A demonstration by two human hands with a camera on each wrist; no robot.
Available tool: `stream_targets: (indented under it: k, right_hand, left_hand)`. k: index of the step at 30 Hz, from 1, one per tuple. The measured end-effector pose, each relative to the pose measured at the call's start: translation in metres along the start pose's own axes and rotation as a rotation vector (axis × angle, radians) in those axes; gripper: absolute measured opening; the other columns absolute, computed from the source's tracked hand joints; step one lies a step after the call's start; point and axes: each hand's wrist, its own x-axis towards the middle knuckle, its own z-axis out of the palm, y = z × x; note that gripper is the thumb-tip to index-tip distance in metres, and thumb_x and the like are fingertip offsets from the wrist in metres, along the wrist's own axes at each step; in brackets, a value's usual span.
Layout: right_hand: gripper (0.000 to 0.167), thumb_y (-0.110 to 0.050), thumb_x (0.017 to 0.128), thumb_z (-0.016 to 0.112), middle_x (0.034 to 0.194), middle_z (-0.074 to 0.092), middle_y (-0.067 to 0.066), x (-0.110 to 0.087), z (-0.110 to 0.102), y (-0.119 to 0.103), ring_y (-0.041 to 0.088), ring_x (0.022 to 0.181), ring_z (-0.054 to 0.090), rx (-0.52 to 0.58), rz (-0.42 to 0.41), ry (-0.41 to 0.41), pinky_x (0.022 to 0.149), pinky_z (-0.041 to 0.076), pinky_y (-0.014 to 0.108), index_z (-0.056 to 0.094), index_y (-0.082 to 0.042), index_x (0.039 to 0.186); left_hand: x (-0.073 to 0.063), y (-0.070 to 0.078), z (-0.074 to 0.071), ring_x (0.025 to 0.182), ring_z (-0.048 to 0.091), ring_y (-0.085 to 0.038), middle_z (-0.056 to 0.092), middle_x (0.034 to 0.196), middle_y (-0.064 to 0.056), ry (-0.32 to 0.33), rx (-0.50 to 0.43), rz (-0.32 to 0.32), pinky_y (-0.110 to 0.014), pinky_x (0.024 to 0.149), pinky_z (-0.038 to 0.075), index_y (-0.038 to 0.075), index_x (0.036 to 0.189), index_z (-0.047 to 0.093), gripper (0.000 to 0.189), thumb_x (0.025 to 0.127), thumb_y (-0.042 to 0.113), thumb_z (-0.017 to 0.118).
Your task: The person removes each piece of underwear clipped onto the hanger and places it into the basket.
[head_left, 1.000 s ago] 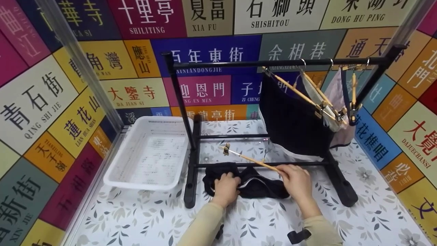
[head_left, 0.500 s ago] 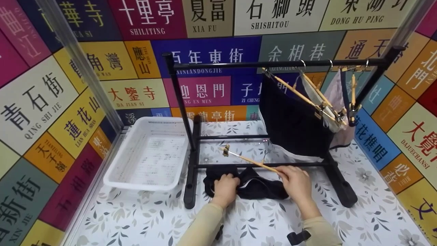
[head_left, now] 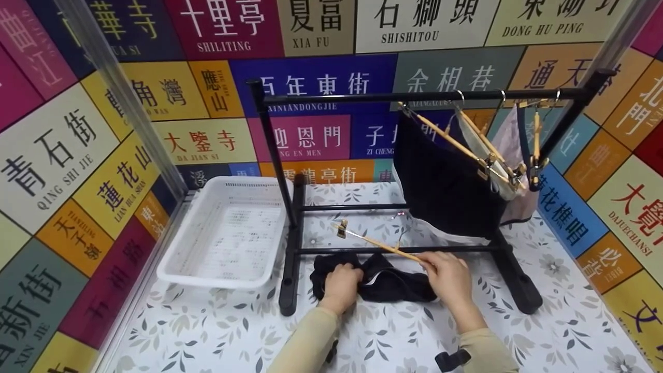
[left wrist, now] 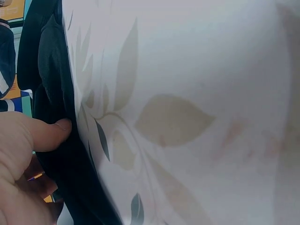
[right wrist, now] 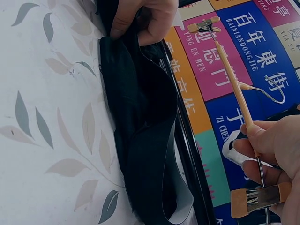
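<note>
My left fingers (head_left: 345, 270) pinched the rumpled black cloth garment (head_left: 399, 287), its pale edge curling up, in front of the black metal rack (head_left: 331, 98). My right fingers (head_left: 436, 260) pinched the slim wooden clip hanger (head_left: 382, 245), a gap parting it from the cloth. White floral-covered bench (head_left: 399, 344) stretched before the rack.

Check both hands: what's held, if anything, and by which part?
Right hand: clip hanger, gripped at its bar end, beside a clip. Left hand: bunched black garment, pinched near an edge.
</note>
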Motion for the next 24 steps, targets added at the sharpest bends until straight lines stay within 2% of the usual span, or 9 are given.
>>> stream_targets:
  k: [7, 13, 18, 24]
  right_hand:
    - [0.018, -0.008, 0.079, 0.081, 0.090, 0.073, 0.003, 0.000, 0.000, 0.000, 0.033, 0.083, 0.067, 0.004, -0.006, 0.009, 0.068, 0.043, 0.046, 0.077, -0.016, 0.095]
    - [0.017, -0.008, 0.079, 0.081, 0.089, 0.073, 0.002, -0.001, -0.002, 0.000, 0.032, 0.083, 0.067, 0.010, -0.005, 0.017, 0.068, 0.043, 0.046, 0.077, -0.016, 0.094]
    - [0.018, -0.008, 0.079, 0.081, 0.089, 0.073, 0.003, -0.001, -0.003, 0.001, 0.032, 0.083, 0.067, 0.008, -0.009, 0.022, 0.069, 0.043, 0.047, 0.077, -0.016, 0.095]
    - [0.017, -0.009, 0.080, 0.081, 0.090, 0.073, 0.003, -0.001, -0.004, 0.002, 0.033, 0.084, 0.068, 0.011, -0.006, 0.030, 0.069, 0.043, 0.048, 0.077, -0.015, 0.095]
  left_hand:
    - [-0.002, -0.004, 0.002, 0.077, 0.060, -0.025, 0.062, 0.082, -0.004, 0.067, 0.000, 0.046, -0.037, 0.064, 0.052, 0.017, 0.076, 0.067, 0.014, 0.074, 0.004, 0.072]
    - [-0.004, -0.007, 0.003, 0.073, 0.060, -0.027, 0.062, 0.080, -0.006, 0.098, 0.003, 0.053, -0.039, 0.063, 0.052, 0.015, 0.078, 0.067, 0.011, 0.076, 0.010, 0.077]
    - [-0.005, -0.009, -0.004, 0.075, 0.060, -0.027, 0.063, 0.083, -0.007, 0.107, 0.019, 0.062, -0.040, 0.063, 0.053, 0.014, 0.084, 0.067, 0.011, 0.079, 0.016, 0.076]
    - [-0.004, -0.014, -0.017, 0.077, 0.061, -0.027, 0.064, 0.084, -0.006, 0.160, 0.043, 0.082, -0.040, 0.064, 0.053, 0.014, 0.084, 0.067, 0.011, 0.079, 0.014, 0.076]
